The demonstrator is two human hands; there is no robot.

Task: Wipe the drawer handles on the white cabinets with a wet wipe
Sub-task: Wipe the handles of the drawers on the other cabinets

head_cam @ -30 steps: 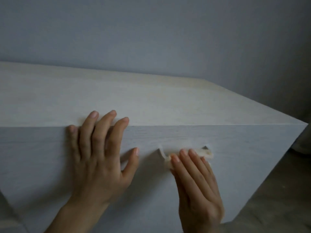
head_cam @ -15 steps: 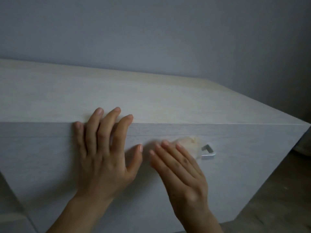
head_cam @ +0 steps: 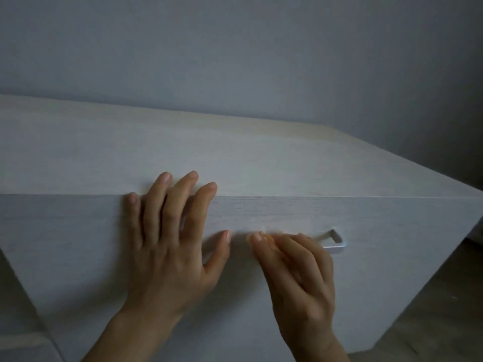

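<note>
Head view: left hand (head_cam: 170, 246) lies flat and spread on the drawer front (head_cam: 287, 212). Right hand (head_cam: 295, 270) covers the handle (head_cam: 335, 244), whose long axis runs 9-to-3, with only the 3 o'clock end exposed. Wet wipe (head_cam: 264, 229) blurs at the fingertips, so pinch or press cannot be told. The next stroke probably goes toward 3 o'clock.

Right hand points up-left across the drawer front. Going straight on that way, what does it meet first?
Most likely the left hand, whose thumb sits just up-left of the right hand. Slightly steeper, it would miss and reach the cabinet top edge. Motion blur makes this uncertain.
</note>
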